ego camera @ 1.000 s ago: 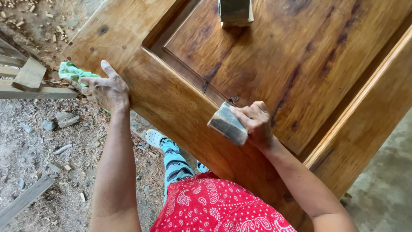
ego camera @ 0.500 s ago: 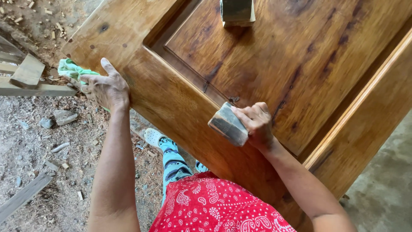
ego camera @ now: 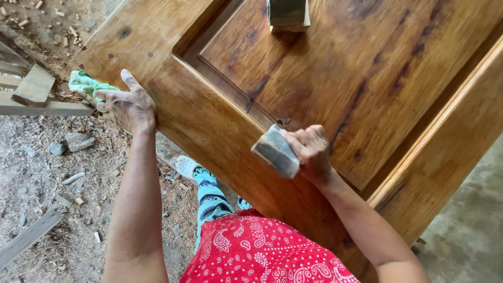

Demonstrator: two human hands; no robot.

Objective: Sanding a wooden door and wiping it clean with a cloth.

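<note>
A large brown panelled wooden door (ego camera: 325, 78) lies flat in front of me. My right hand (ego camera: 310, 151) grips a small grey sanding block (ego camera: 275, 152) and holds it over the door's near frame, beside the groove of the recessed panel. My left hand (ego camera: 126, 105) rests on the door's left edge with a light green cloth (ego camera: 86, 84) bunched under its fingers. My red patterned top (ego camera: 262, 251) and patterned trouser leg (ego camera: 207, 194) show below the door.
A small wooden block (ego camera: 287, 14) stands on the door panel at the top. Scrap planks (ego camera: 31, 94) and wood chips litter the dirt ground on the left. Bare concrete floor (ego camera: 466, 209) shows at the lower right.
My view has shifted slightly. Both hands stay where they were, the right still on the block and the left on the door edge.
</note>
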